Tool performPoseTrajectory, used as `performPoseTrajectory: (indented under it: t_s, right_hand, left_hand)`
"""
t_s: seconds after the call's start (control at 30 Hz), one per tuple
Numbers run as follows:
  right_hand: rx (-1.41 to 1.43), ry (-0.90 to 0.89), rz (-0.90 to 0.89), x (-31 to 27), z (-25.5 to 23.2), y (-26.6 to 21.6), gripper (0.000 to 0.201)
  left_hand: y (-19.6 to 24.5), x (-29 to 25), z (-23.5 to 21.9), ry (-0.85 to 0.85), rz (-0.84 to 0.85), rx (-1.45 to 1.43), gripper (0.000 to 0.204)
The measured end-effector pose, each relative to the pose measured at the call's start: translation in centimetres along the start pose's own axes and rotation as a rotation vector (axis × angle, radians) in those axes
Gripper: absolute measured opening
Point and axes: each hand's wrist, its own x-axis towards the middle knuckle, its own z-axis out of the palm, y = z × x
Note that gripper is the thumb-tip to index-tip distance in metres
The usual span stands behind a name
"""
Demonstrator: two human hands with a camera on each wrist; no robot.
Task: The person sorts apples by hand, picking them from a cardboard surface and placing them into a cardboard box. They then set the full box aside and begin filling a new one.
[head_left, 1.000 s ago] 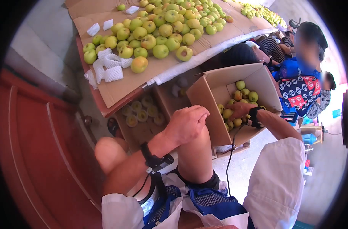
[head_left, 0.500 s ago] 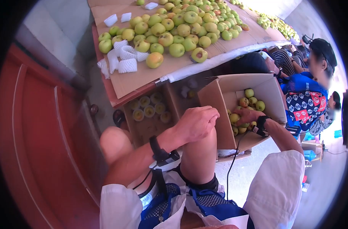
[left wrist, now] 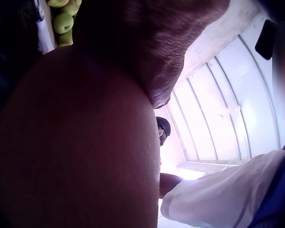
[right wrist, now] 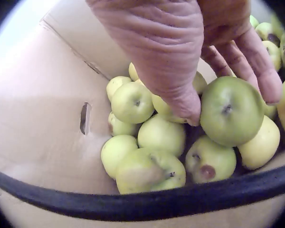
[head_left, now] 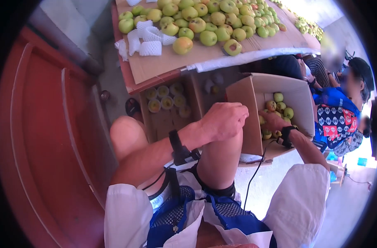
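Inside an open cardboard box [head_left: 243,95], my right hand [head_left: 273,121] is among green and yellow apples [head_left: 278,97]. The right wrist view has a large green apple [right wrist: 232,111] between the thumb and fingers of that hand [right wrist: 180,52]; the thumb tip lies against its left side. Beneath it are more apples [right wrist: 161,135], one with a brown spot [right wrist: 211,161]. My left hand [head_left: 224,120] rests on a raised knee, its fingers loosely curled with nothing visible in them; in the left wrist view the hand [left wrist: 156,52] shows dark against the leg.
Apples and white foam nets [head_left: 150,48] lie on a cardboard-covered table [head_left: 155,70]. Below it, a second box [head_left: 155,124] holds several apples in foam. A cable [head_left: 254,177] runs beside the apple box. People [head_left: 337,99] sit at the right; a red door [head_left: 44,124] is at the left.
The head view has shifted, so the table stands higher and further right in it. My right hand has moved a little within the box; my left hand stays on the knee.
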Motion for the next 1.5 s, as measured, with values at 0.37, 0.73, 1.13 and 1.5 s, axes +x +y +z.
performPoseTrajectory:
  t_s: [0.37, 0.73, 1.13, 1.5]
  right_hand:
    - [0.224, 0.037, -0.048, -0.4, -1.3, 2.2, 0.07]
    - [1.159, 0.326, -0.145, -7.7, -15.1, -2.0, 0.053]
    - [1.834, 0.538, -0.323, 15.7, -30.1, 1.8, 0.04]
    - [1.696, 0.651, -0.409, 18.8, -36.6, 6.1, 0.03]
  left_hand:
    - [0.5, 0.4, -0.4, -0.039, -0.022, -0.016, 0.025]
    - [1.1, 1.0, 0.0, -0.095, -0.027, -0.021, 0.025]
    - [0.7, 1.2, 0.1, -0.07, -0.056, -0.022, 0.021]
    - [0.0, 1.3, -0.3, -0.019, -0.008, -0.015, 0.017]
